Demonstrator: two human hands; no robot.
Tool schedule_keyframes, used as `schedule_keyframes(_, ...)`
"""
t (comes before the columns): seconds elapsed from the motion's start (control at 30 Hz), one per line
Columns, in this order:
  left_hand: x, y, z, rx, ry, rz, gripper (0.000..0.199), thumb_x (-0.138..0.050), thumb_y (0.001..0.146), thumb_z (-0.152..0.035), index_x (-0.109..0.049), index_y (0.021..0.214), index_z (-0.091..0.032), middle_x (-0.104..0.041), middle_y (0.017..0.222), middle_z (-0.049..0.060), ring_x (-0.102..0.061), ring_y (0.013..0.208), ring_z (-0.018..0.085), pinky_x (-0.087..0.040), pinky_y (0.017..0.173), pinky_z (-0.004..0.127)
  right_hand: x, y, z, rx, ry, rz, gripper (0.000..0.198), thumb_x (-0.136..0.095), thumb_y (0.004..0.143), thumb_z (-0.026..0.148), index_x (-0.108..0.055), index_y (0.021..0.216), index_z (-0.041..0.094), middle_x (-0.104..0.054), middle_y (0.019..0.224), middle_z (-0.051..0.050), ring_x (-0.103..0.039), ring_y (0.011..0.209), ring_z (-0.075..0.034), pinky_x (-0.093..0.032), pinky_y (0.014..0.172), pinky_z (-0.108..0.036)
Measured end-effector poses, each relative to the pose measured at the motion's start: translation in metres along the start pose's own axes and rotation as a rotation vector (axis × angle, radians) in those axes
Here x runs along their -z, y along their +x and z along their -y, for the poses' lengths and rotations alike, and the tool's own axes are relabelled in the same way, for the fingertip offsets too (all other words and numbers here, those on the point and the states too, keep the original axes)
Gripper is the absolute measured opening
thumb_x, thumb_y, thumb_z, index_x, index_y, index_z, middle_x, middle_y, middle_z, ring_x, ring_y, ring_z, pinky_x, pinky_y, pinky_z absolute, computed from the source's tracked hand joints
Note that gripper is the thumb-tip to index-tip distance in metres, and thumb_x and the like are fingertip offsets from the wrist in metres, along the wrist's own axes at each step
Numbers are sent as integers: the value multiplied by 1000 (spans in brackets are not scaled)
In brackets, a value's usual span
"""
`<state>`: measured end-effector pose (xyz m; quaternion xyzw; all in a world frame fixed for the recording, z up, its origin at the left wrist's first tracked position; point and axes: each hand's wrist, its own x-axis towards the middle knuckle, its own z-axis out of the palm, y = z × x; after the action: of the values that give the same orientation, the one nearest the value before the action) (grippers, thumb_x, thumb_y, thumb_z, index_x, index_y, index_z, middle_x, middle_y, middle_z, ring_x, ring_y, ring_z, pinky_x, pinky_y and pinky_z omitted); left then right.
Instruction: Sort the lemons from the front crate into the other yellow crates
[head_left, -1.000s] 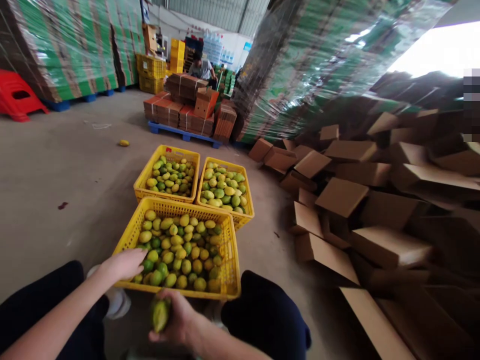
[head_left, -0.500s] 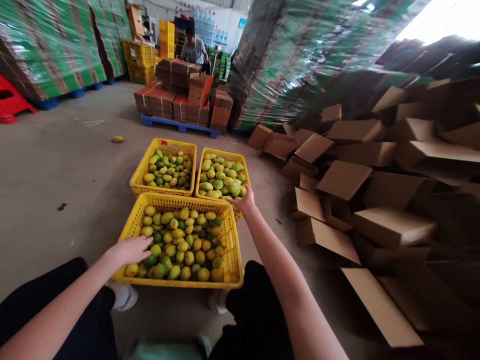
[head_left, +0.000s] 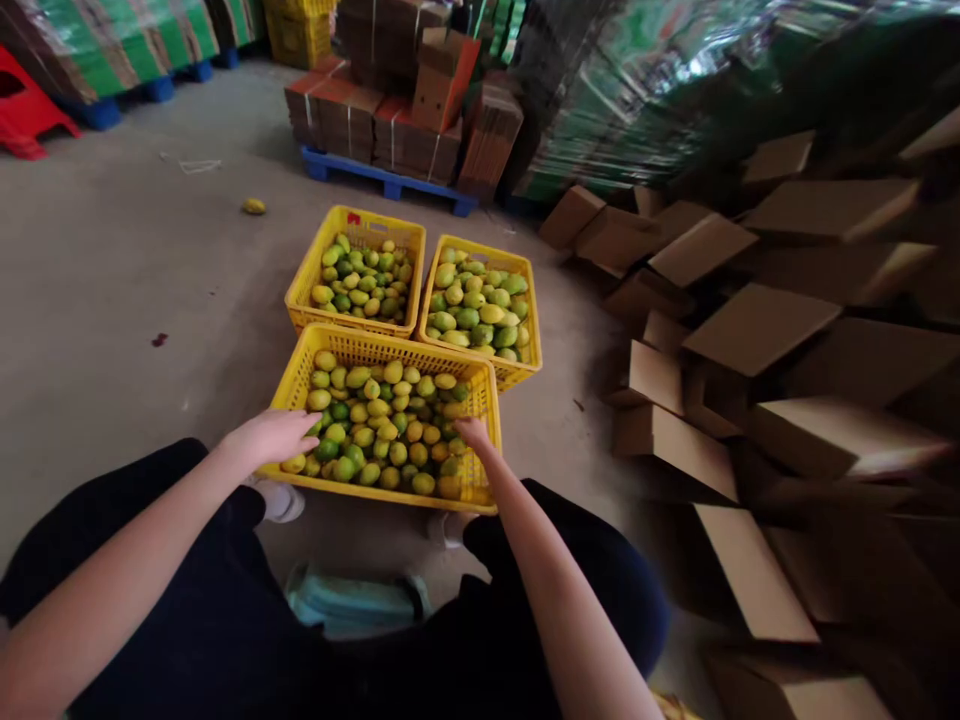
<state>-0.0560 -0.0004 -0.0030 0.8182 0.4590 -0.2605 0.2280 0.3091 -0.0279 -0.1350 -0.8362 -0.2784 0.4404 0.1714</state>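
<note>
In front of me a yellow plastic crate (head_left: 386, 492) holds many lemons (head_left: 375, 408), some yellow, some green. My left hand (head_left: 279, 438) rests over its left side, fingers stretched out and touching or just above the lemons there. Inside the right end of the same crate is my right hand (head_left: 474, 434), low by the lemons; its fingers are mostly turned away from view, so a grip cannot be made out. Behind stand a back left crate (head_left: 298, 290) and a back right crate (head_left: 531, 300), both of yellow plastic and filled with lemons.
One lemon (head_left: 253, 206) lies on the floor at the left. Cardboard boxes (head_left: 761, 330) are heaped along the right. Bundled cartons sit on a blue pallet (head_left: 390, 183) behind the crates. A red stool (head_left: 26, 105) is at far left; a light-blue object (head_left: 356, 600) is beneath me.
My right hand has come back from the back right crate into the front crate. My left hand stays at the front crate's left side. The view has tipped downward.
</note>
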Motion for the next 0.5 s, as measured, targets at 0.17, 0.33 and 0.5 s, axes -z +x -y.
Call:
schedule_keyframes(0.17,-10,-5,9,13,21,-60,55,-41,97,-34,-48,147,-12,-59,140,21,-60,124,34,-46,100,42,-34,-10,-25,174,-462,-9,25,-67,88,19,-67,113,14,-61,131,-16,-54,127,-34,-46,104,-53)
schedule_keyframes(0.33,-17,-12,8,-1,-26,-117,52,-42,97,-33,-52,143,-11,-62,134,23,-64,116,36,-47,95,42,-41,-14,-30,295,-706,-27,23,-61,85,13,-71,106,16,-62,129,-23,-46,134,-43,-42,105,-53)
schedule_keyframes(0.5,-16,-10,14,2,-214,-154,48,-53,92,-34,-61,135,-14,-67,126,22,-66,111,36,-46,94,40,-38,-16,0,370,-738,54,19,-68,79,22,-69,97,14,-70,101,-23,-63,111,-41,-49,92,-48)
